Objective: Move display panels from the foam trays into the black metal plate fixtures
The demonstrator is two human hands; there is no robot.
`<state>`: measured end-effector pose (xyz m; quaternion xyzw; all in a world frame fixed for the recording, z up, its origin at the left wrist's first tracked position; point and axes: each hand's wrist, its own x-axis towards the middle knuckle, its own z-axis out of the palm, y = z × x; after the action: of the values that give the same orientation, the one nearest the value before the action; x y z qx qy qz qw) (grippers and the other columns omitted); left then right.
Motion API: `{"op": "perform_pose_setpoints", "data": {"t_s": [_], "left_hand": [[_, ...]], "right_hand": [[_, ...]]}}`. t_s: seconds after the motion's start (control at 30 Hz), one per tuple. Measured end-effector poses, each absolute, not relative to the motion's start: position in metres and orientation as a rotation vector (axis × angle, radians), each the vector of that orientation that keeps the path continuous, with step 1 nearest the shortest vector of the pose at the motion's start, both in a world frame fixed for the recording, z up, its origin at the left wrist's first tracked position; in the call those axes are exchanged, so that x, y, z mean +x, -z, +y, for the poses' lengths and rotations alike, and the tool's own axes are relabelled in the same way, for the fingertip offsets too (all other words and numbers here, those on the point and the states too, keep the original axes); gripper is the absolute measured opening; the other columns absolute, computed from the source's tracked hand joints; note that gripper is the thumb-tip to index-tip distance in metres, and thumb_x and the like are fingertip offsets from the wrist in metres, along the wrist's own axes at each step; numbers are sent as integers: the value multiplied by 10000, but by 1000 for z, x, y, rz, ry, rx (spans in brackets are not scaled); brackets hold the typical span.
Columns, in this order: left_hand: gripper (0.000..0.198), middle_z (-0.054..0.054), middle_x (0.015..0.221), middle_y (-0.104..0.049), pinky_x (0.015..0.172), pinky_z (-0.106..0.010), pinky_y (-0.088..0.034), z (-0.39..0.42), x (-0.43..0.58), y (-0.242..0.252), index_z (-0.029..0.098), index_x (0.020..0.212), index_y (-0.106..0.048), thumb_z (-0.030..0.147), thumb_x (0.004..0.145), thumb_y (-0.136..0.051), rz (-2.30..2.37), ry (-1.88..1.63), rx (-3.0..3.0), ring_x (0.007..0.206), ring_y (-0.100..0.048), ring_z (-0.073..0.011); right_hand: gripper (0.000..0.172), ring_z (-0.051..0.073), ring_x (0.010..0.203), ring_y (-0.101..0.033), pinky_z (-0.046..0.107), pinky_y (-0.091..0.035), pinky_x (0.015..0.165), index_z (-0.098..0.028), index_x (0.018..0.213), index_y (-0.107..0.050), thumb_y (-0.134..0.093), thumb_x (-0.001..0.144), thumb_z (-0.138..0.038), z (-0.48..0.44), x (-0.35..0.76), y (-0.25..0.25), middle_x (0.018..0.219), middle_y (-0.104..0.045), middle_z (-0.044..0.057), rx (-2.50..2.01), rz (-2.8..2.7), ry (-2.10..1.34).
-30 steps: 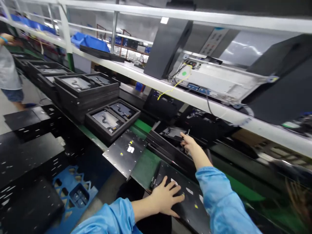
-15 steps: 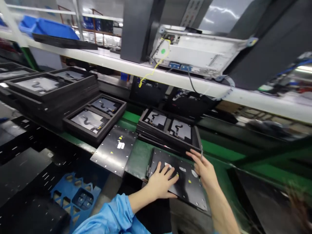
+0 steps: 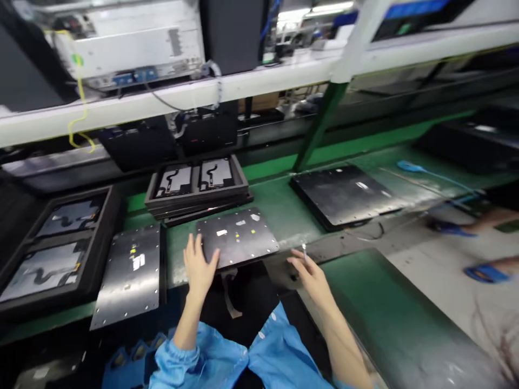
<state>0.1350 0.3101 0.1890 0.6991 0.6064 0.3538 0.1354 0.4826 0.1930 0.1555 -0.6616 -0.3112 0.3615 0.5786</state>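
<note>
My left hand point(image 3: 200, 263) lies flat, fingers spread, on the near left corner of a black metal panel point(image 3: 239, 235) with small white and yellow stickers, which sits at the front edge of the green belt. To the panel's right, my right hand point(image 3: 308, 273) hovers over the belt edge, fingers pinched on a small thin metal tool point(image 3: 304, 249) that sticks up from them. Just behind the panel stands a low stack of black trays point(image 3: 198, 186), the top one holding two flat parts.
A second drilled panel point(image 3: 130, 273) lies to the left, beside more black trays point(image 3: 52, 248). A larger black panel point(image 3: 344, 194) and a blue-handled tool point(image 3: 409, 166) lie to the right. A white shelf point(image 3: 162, 105) carries equipment overhead. Another person's blue slippers point(image 3: 484, 273) show at right.
The view has swung to the right. My right hand drew back from the trays, came off the panel and now hovers to its right. My left hand slid to the panel's left corner.
</note>
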Motion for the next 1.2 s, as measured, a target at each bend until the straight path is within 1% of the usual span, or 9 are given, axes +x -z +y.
{"op": "perform_pose_setpoints", "data": {"t_s": [0.07, 0.17, 0.27, 0.4, 0.6, 0.87, 0.93, 1.0, 1.2], "left_hand": [[967, -241, 1833, -229, 1370, -622, -263, 313, 123, -176, 176, 1758, -228, 683, 1026, -604, 1779, -1038, 1820, 1711, -233, -389], [875, -193, 1800, -360, 1404, -580, -185, 313, 116, -156, 210, 1764, -213, 657, 1075, -514, 1705, -1012, 1677, 1695, -302, -337], [776, -101, 1794, -404, 1416, -585, -101, 310, 119, -143, 293, 1750, -293, 633, 1084, -502, 1689, -1020, 1612, 1711, -253, -323], [722, -55, 1793, -412, 1394, -622, -196, 312, 122, -141, 328, 1706, -421, 640, 1065, -531, 1776, -1026, 1431, 1730, -143, -373], [616, -111, 1668, -587, 1351, -504, -361, 318, 121, -145, 244, 1602, -570, 503, 1044, -608, 1623, -1231, 1397, 1586, -504, -316], [606, -126, 1551, -693, 1268, -512, -477, 318, 130, -153, 242, 1494, -676, 634, 1040, -588, 1608, -1134, 1539, 1480, -621, -345], [603, -125, 1539, -702, 1256, -499, -492, 322, 141, -155, 234, 1495, -674, 621, 1041, -586, 1542, -1096, 1627, 1461, -639, -333], [588, -127, 1525, -712, 1244, -488, -505, 328, 154, -157, 225, 1502, -669, 590, 1050, -576, 1478, -1057, 1696, 1441, -656, -320], [497, -133, 1424, -771, 1200, -487, -536, 360, 190, -166, 212, 1416, -728, 504, 1028, -629, 1345, -1045, 1734, 1347, -719, -311]], "right_hand": [[716, 320, 1164, -741, 447, -573, 1052, -200, 1331, -785, -832, 820, -700, 219, 480, -157, 1235, -819, 138, -1518, -778, -787], [671, 357, 1327, -680, 501, -466, 1210, -206, 1339, -790, -737, 890, -702, 260, 470, -159, 1370, -774, 140, -1536, -942, -783], [587, 361, 1236, -701, 485, -489, 1156, -207, 1229, -835, -671, 938, -690, 284, 464, -160, 1267, -783, 137, -1611, -1098, -760], [553, 337, 1167, -713, 442, -500, 1108, -253, 1260, -838, -655, 969, -686, 286, 464, -165, 1183, -751, 111, -1632, -1184, -745], [596, 322, 1158, -707, 435, -503, 1093, -284, 1427, -761, -556, 1034, -682, 266, 450, -174, 1211, -716, 108, -1729, -1202, -670], [582, 292, 999, -728, 371, -591, 836, -216, 1113, -793, -857, 780, -689, 194, 438, -143, 1109, -787, 96, -1542, -698, -809], [633, 201, 704, -676, 272, -496, 561, -220, 1140, -754, -906, 725, -673, 181, 442, -140, 905, -768, 40, -1440, -483, -1006], [637, 94, 449, -424, 211, -239, 410, -214, 1109, -734, -919, 713, -677, 172, 445, -142, 659, -624, -46, -1353, -323, -1162], [562, 35, 444, -215, 183, -103, 424, -215, 856, -658, -967, 687, -652, 155, 448, -143, 567, -446, -97, -1252, -278, -1266]]}}
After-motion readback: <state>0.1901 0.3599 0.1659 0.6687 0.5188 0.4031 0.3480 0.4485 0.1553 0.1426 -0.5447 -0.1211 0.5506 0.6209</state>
